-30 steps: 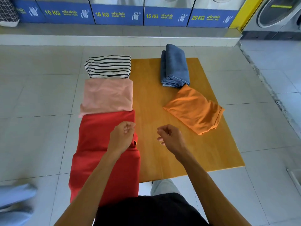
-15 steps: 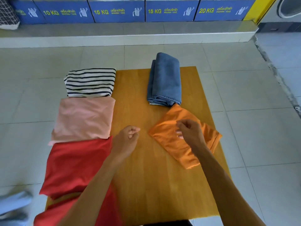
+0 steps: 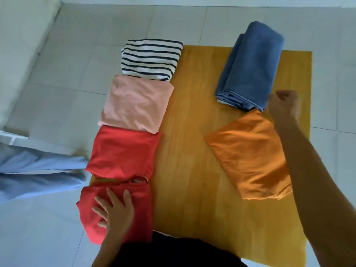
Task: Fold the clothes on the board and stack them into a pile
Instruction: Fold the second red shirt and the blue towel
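Observation:
A wooden board [image 3: 192, 141] lies on the tiled floor. Along its left edge sit a folded striped shirt [image 3: 151, 58], a folded pink garment [image 3: 134, 105] and a red garment [image 3: 123, 153] whose near part is folded over. My left hand [image 3: 114, 211] lies flat, fingers spread, on that near red part. On the right are folded blue jeans [image 3: 250, 68] and a folded orange garment [image 3: 250, 155]. My right hand [image 3: 284, 105] is a closed fist at the far corner of the orange garment, next to the jeans; whether it pinches fabric is hidden.
A light blue garment [image 3: 38, 170] lies on the floor left of the board. A raised white ledge [image 3: 21, 45] runs along the upper left. Pale floor tiles surround the board.
The view swung left and tilted down. My left hand went from a fist over the board to flat on the near red fabric. My right hand moved to the orange garment's far corner.

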Available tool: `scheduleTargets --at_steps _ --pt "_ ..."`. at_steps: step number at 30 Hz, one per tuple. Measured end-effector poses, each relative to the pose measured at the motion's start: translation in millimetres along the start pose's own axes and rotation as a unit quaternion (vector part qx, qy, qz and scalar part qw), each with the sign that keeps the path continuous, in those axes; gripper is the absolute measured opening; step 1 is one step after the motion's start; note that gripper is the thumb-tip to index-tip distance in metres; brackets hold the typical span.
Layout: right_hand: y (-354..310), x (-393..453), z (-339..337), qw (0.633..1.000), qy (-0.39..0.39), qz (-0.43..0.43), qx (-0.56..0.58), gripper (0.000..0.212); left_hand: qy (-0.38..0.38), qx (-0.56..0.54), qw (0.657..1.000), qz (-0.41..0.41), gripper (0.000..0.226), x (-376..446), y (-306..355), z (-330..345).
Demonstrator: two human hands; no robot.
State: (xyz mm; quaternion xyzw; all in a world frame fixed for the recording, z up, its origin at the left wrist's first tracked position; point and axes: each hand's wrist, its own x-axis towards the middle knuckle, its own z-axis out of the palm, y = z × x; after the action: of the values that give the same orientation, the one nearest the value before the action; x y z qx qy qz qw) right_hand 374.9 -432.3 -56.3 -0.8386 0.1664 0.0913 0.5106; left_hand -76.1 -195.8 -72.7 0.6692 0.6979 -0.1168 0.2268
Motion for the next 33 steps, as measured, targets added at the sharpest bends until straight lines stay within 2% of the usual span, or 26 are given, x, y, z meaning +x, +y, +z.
scheduleTargets --at_steps 3,6,10,14,18,20,23,26,30,33 --pt "3.8 1.3 8.1 1.000 -0.009 0.014 -0.019 0.054 0.023 0.023 0.998 0.056 0.063 0.8 5.2 13.3" --pt "1.2 6.6 16.3 0.999 -0.016 0.036 -0.037 0.065 0.030 0.048 0.993 0.103 0.064 11.3 -0.6 11.5" --pt "-2.5 10.6 30.2 0.997 -0.035 0.061 -0.044 0.064 0.019 0.048 0.986 0.159 0.073 15.7 -9.9 4.1" --pt "-0.5 7.9 38.7 0.995 -0.021 0.039 -0.087 0.068 0.020 0.034 0.981 0.192 0.074 16.6 -1.1 -6.5" --pt "-2.4 4.9 37.4 0.994 -0.027 0.037 -0.099 0.073 0.083 -0.019 0.964 0.252 0.072 6.6 41.4 -14.3" --pt "-5.2 4.2 35.0 0.994 -0.044 0.046 -0.086 0.085 0.108 -0.037 0.952 0.285 0.071 -1.0 73.1 -14.1" --pt "-13.9 1.6 31.1 0.994 -0.072 0.063 -0.056 0.096 0.074 -0.038 0.929 0.362 0.067 -15.8 122.0 -4.2" --pt "-24.2 5.2 30.4 0.991 -0.103 0.060 -0.053 0.084 0.024 -0.028 0.900 0.434 0.063 -30.6 170.4 9.7" --pt "-32.7 10.5 41.1 0.983 -0.175 0.035 0.038 0.038 -0.021 -0.031 0.869 0.493 0.058 -45.4 227.6 23.3" --pt "-40.4 -4.8 54.5 0.965 -0.258 0.041 0.004 0.017 -0.055 -0.047 0.854 0.514 0.057 -55.1 268.4 31.8"
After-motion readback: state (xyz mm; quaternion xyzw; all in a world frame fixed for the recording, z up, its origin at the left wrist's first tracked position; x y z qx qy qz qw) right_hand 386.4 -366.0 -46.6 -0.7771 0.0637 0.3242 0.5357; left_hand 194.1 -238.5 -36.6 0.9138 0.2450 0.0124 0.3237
